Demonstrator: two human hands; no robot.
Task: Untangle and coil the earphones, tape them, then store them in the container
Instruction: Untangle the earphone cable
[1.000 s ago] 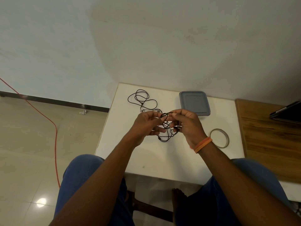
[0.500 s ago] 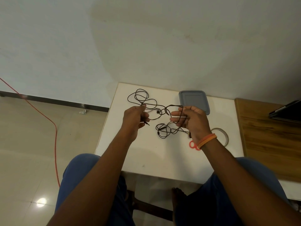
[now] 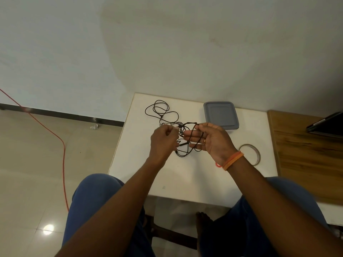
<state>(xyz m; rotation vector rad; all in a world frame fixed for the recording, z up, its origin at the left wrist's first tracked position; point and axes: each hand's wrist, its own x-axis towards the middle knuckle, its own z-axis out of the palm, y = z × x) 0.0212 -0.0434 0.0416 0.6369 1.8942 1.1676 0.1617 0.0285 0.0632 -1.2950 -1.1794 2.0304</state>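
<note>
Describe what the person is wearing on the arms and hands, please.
Both forearms are bare, with no sleeves in view. The right hand has a thin gold-coloured ring on one finger, and its wrist carries two orange bands side by side. The left hand shows no ring or band. Blue trousers cover the legs.

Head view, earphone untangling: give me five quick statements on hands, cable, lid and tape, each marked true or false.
1. The black earphone cable is partly looped over the right hand. True.
2. The left hand lies flat on the white table. False: it is raised, fingers curled, pinching the cable.
3. The grey square container lid lies on the table beyond the right hand. True.
4. The roll of clear tape sits on the lid. False: it lies on the table, right of the right wrist.
5. The cable is neatly coiled and taped. False: it is loose and tangled.
</note>
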